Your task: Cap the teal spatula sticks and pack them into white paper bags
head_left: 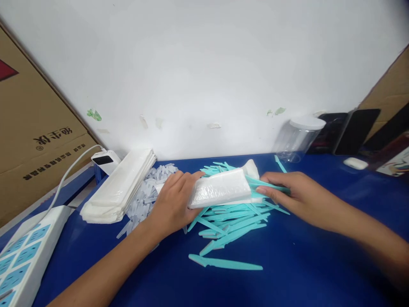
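Observation:
My left hand (175,200) is closed around a white plastic bag (222,187) that lies sideways above a pile. Between the fingers and thumb of my right hand (284,189) are several turquoise eyebrow razors (265,184), their far ends inside the bag's mouth. Under the bag spreads a heap of the same turquoise razors (233,226). One loose razor (226,263) lies nearer to me. Small translucent blade caps (142,198) are piled to the left of my left hand. How many razors my right hand holds is hidden.
A stack of flat white bags (119,183) lies left, beside a white device (105,160) with a cable. A power strip (41,251) is at lower left. A clear jar (297,138), dark phone (356,131) and white earbud case (355,163) stand right. Cardboard (38,128) flanks the blue table.

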`<state>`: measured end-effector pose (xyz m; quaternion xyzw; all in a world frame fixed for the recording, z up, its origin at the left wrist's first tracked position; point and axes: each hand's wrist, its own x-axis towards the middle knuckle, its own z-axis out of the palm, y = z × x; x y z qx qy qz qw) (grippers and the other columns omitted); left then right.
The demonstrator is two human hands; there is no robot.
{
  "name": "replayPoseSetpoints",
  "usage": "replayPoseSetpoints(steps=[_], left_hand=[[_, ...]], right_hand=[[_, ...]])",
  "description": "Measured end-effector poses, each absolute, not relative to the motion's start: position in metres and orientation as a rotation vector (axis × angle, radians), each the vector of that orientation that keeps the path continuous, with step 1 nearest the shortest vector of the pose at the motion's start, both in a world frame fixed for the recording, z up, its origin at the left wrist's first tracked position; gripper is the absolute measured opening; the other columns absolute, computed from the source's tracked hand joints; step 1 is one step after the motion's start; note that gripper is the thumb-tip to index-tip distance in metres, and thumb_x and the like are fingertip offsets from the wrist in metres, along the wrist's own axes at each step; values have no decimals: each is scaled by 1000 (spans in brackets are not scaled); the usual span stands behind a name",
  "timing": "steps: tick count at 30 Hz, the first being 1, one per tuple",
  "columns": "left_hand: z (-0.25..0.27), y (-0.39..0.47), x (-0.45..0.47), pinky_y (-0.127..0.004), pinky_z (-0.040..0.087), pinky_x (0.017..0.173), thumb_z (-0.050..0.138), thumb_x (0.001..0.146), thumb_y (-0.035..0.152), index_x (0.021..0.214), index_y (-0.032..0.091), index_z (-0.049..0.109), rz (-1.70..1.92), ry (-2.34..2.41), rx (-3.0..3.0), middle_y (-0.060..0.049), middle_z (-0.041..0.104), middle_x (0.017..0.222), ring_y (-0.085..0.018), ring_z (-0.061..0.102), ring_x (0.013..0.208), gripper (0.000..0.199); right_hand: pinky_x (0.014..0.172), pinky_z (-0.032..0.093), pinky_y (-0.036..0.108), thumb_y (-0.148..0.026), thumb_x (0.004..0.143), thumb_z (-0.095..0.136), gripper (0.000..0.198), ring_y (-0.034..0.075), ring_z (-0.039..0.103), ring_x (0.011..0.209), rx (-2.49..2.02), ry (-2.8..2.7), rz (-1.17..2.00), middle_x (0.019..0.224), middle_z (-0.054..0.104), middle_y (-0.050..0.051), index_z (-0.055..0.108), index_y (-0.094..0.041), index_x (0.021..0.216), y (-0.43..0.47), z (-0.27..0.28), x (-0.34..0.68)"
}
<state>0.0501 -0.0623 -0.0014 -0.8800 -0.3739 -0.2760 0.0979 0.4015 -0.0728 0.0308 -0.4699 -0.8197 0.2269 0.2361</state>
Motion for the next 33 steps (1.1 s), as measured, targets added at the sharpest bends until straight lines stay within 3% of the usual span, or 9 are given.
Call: replayPoseSetpoints(steps=[4, 10, 16, 23, 26, 30, 33], left_hand=[[-1, -66, 54, -51, 52, 91, 71, 95, 27, 154, 24, 43, -834, -1112, -2571, -14, 71, 126, -36, 64, 108, 65], [1, -68, 55, -52, 53, 92, 73, 92, 26, 151, 23, 43, -843, -1147, -2578, -14, 72, 125, -37, 64, 108, 66], [-1, -70, 58, -50, 53, 90, 72, 90, 20, 151, 24, 43, -840, -1086, -2628, -13, 73, 125, -35, 65, 102, 68], [1, -76, 63, -50, 53, 93, 72, 88, 19, 147, 25, 43, -936, -1004, -2673, -12, 75, 132, -33, 67, 100, 66], [1, -76, 63, -53, 52, 99, 71, 87, 19, 148, 26, 43, -954, -1034, -2655, -12, 74, 133, -34, 68, 104, 68], [3, -75, 62, -50, 54, 90, 72, 87, 22, 145, 28, 46, -1005, -1142, -2594, -11, 75, 125, -34, 68, 102, 63], [5, -75, 61, -47, 55, 85, 75, 83, 23, 140, 27, 51, -1109, -1301, -2502, -9, 73, 122, -33, 68, 102, 62]], right_hand=[[63, 48, 32, -65, 100, 71, 40, 21, 65, 76, -1285, -2028, 476, 88, 72, 3, 65, -26, 104, -76, 29, 394], [67, 55, 38, -60, 100, 73, 30, 25, 69, 81, -1270, -1947, 452, 94, 76, 5, 74, -31, 103, -83, 37, 391], [64, 55, 37, -39, 101, 77, 7, 24, 74, 87, -1037, -2047, 350, 100, 80, 2, 82, -37, 104, -88, 40, 387], [69, 57, 40, -20, 102, 72, 13, 23, 74, 81, -893, -1987, 233, 88, 79, 0, 75, -33, 100, -94, 31, 369], [79, 62, 43, -20, 105, 65, 15, 27, 77, 96, -904, -1962, 228, 105, 80, 5, 72, -32, 109, -96, 27, 363], [102, 60, 52, -26, 106, 63, 25, 34, 68, 129, -945, -1951, 200, 134, 72, 9, 67, -35, 129, -95, 24, 362], [102, 58, 53, -30, 105, 68, 29, 35, 66, 128, -1020, -1782, 131, 139, 68, 10, 65, -35, 134, -97, 26, 365]])
